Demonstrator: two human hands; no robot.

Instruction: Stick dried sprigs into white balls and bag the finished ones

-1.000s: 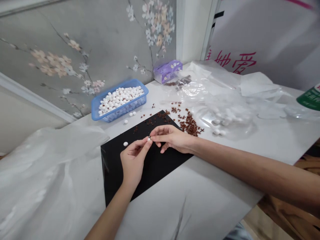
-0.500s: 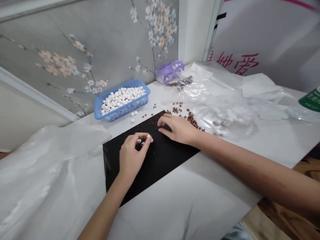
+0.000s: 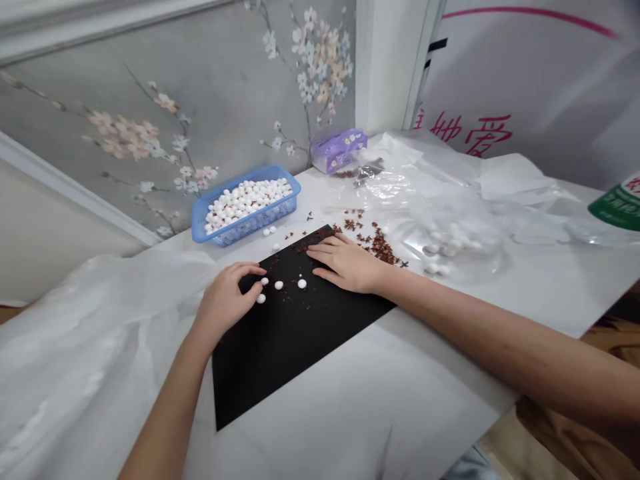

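On the black mat, my left hand curves with thumb and fingers apart beside a white ball. Just below its thumb tip sits a second white ball. Farther right on the mat are another white ball and a larger-looking one, with small brown bits around them. My right hand lies palm down at the mat's far right edge, fingers stretched towards small brown star-shaped pieces. What is under its palm is hidden.
A blue basket full of white balls stands by the wall. Brown star-shaped pieces lie heaped right of the mat. Behind them are clear plastic bags, some holding white balls, and a purple pack. White sheeting covers the left side.
My left hand has moved left and opened, letting go of the white ball between its fingertips. White balls now rest apart on the mat. My right hand's fingers have straightened and flattened.
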